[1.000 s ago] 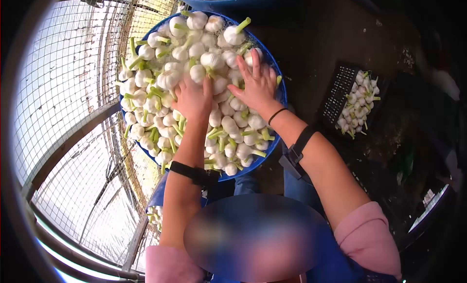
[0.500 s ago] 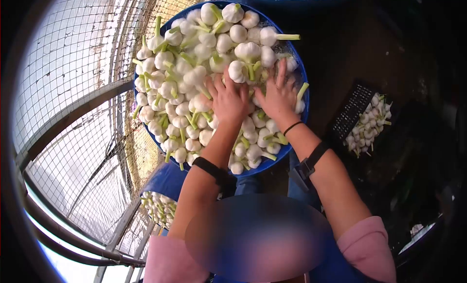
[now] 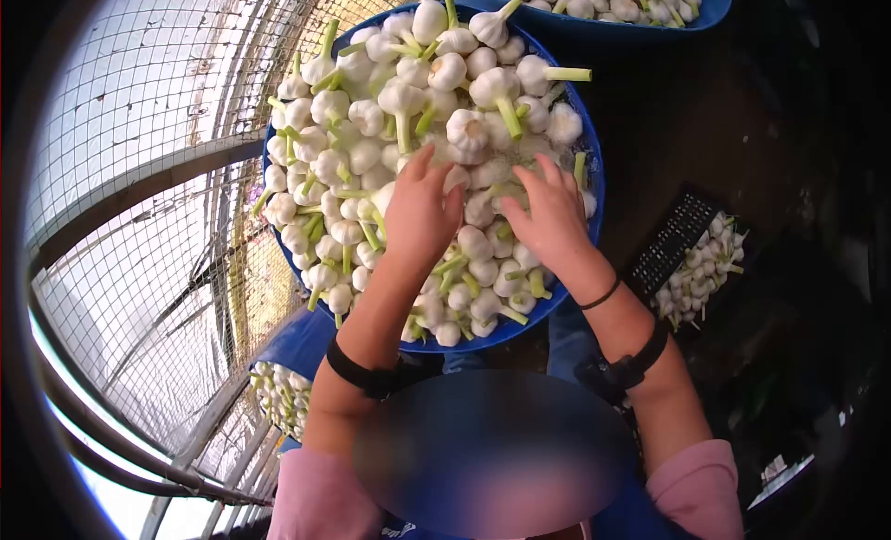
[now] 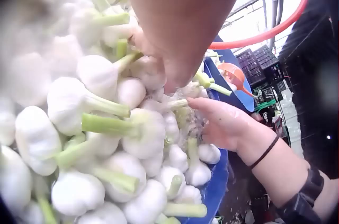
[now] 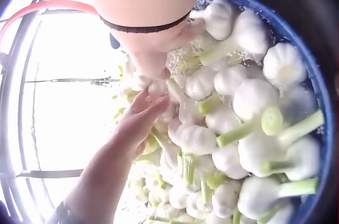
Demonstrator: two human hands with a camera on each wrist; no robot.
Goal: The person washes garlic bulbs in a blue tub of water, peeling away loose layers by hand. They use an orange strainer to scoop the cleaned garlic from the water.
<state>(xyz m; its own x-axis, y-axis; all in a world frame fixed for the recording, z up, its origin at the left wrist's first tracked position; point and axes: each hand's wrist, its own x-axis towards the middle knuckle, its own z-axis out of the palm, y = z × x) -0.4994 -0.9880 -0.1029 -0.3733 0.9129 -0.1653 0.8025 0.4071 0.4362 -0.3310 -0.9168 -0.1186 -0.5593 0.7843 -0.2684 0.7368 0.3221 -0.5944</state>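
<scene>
A round blue tub [image 3: 601, 182] is heaped with white garlic bulbs [image 3: 469, 130] with cut green stems. Froth and water show between some bulbs near its right side. My left hand [image 3: 422, 210] lies over the middle of the heap, fingers spread and fingertips among the bulbs. To its right, my right hand [image 3: 555, 217] reaches in near the tub's right side, thumb apart from the fingers. The two hands face each other across several bulbs. In the right wrist view, the left hand [image 5: 139, 121] has its thumb and fingers apart beside the garlic.
A second blue tub [image 3: 640, 29] of garlic stands beyond. On the floor at right is a black crate [image 3: 676, 243] with garlic. Another blue container [image 3: 302, 350] with bulbs sits at lower left, beside the wire mesh wall [image 3: 139, 169]. A red hose [image 4: 275, 30] arches behind.
Both hands have drawn back toward the body, with the right hand lifting somewhat. Bulbs in the middle have shifted. The head view has swung, so the tub appears farther right.
</scene>
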